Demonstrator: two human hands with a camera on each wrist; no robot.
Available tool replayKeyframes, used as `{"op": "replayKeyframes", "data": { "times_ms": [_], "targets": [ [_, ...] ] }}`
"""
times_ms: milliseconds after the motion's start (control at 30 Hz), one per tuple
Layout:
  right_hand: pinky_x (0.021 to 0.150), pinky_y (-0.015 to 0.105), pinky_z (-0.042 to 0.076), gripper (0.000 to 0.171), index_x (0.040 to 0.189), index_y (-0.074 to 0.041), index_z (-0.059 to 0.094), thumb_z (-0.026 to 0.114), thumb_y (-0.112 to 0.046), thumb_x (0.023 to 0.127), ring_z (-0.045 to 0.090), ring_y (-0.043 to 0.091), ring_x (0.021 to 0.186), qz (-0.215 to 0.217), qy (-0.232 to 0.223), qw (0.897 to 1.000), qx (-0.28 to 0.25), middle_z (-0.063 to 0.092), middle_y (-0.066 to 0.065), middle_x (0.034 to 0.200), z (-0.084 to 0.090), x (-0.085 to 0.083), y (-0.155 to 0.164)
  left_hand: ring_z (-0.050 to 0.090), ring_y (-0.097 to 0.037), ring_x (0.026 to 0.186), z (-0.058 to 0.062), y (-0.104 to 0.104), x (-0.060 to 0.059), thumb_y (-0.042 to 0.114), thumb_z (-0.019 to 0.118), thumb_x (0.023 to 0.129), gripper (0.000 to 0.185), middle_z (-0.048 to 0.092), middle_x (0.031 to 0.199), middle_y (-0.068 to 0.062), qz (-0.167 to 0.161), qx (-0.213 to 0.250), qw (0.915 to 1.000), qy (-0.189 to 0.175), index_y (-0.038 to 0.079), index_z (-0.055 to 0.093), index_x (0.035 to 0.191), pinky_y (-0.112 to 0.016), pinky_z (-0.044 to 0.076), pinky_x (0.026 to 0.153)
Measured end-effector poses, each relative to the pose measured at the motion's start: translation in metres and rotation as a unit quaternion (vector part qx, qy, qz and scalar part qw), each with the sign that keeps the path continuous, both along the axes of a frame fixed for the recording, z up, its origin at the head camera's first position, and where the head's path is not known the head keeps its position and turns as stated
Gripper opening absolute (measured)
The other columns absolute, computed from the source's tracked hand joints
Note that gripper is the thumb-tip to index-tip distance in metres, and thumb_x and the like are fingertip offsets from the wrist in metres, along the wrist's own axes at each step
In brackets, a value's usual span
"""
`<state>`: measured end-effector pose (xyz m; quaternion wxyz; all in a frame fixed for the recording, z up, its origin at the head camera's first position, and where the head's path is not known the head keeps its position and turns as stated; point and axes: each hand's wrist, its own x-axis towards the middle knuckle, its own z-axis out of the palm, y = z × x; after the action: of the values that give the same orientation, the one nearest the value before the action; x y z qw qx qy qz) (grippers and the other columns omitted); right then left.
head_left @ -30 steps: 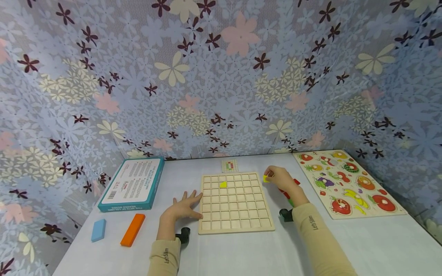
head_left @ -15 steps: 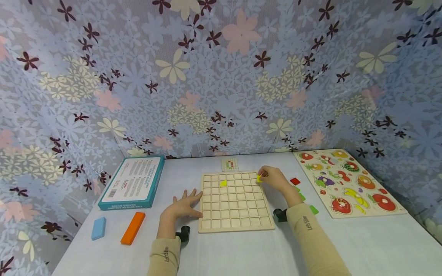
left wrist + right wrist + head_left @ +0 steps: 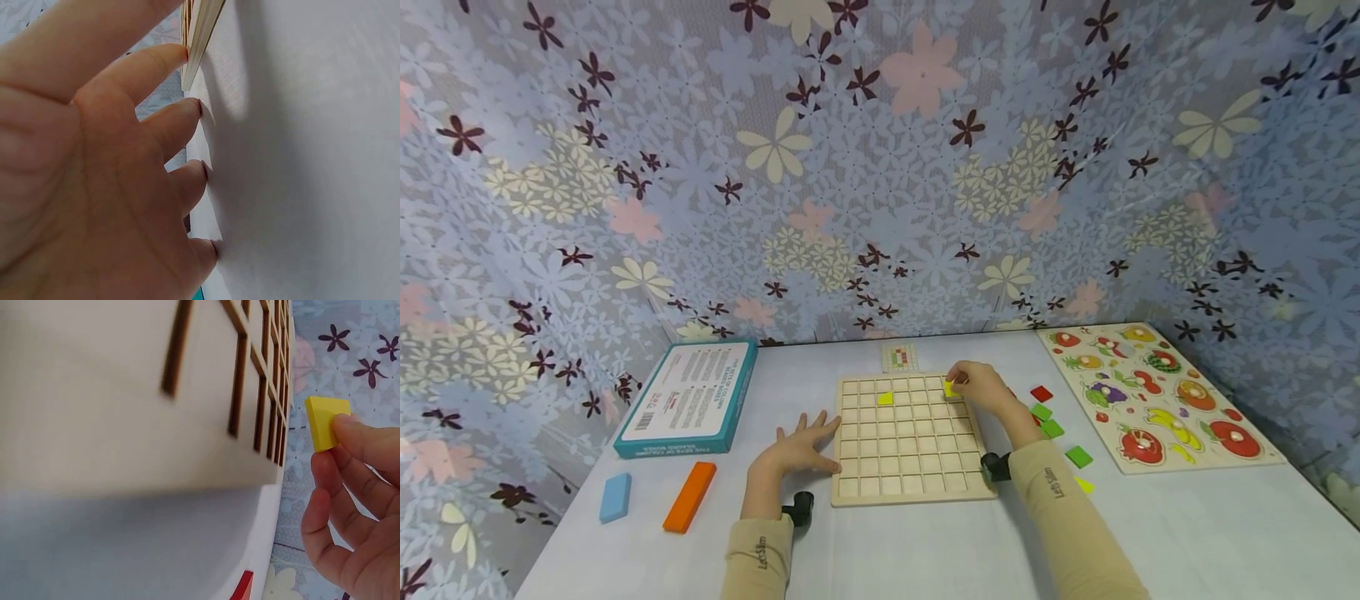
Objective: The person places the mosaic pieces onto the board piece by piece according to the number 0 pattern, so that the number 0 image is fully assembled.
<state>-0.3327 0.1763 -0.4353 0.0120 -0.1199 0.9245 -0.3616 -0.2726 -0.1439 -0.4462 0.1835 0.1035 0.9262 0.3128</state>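
Note:
My right hand pinches a yellow square tile between thumb and fingers. In the head view it hangs over the upper right corner of the wooden grid board. A yellow tile lies in one of the board's cells toward the upper left. My left hand is spread with straight fingers along the board's left edge. In the left wrist view, its fingertips rest on the table, with two fingers at the board's side.
Behind the board lies a small pattern card. Red tiles, green tiles and a yellow one are scattered right, beside a fruit puzzle board. At left are a teal box, an orange block and a blue block.
My right hand has moved left with the yellow tile, from beside the board to over its upper right corner. More loose tiles show behind it. The left hand stays put.

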Motion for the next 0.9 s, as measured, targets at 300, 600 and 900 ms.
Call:
{"op": "replayKeyframes", "data": {
  "times_ms": [300,600,900],
  "targets": [
    [0.067,0.033,0.048,0.009,0.095,-0.002,0.063,0.058,-0.003,0.088,0.055,0.022,0.08,0.011,0.006,1.0,0.008,0.061,0.01,0.088,0.002,-0.001,-0.016,-0.002,-0.042,0.139,-0.001,0.001,0.001,0.023,0.079,0.068,0.085,0.019,0.152,-0.017,0.002,-0.003,1.0,0.0,0.011,0.037,0.142,-0.066,-0.013,0.103],
    [0.068,0.034,0.048,0.012,0.097,-0.002,0.063,0.057,0.0,0.087,0.056,0.024,0.082,0.022,-0.005,1.0,0.003,0.061,0.012,0.09,0.007,-0.002,-0.032,-0.002,-0.041,0.139,-0.001,0.001,0.001,0.024,0.08,0.067,0.086,0.019,0.152,-0.017,0.002,0.002,1.0,0.001,0.011,0.037,0.142,-0.065,-0.013,0.103],
    [0.066,0.032,0.049,0.011,0.095,-0.003,0.063,0.059,0.0,0.085,0.056,0.022,0.077,0.0,-0.011,1.0,0.009,0.061,0.011,0.087,0.001,-0.006,-0.044,-0.002,-0.041,0.139,-0.001,0.0,0.0,0.024,0.079,0.068,0.086,0.019,0.152,-0.017,0.001,0.002,1.0,0.002,0.011,0.037,0.142,-0.065,-0.013,0.103]
  ]
}}
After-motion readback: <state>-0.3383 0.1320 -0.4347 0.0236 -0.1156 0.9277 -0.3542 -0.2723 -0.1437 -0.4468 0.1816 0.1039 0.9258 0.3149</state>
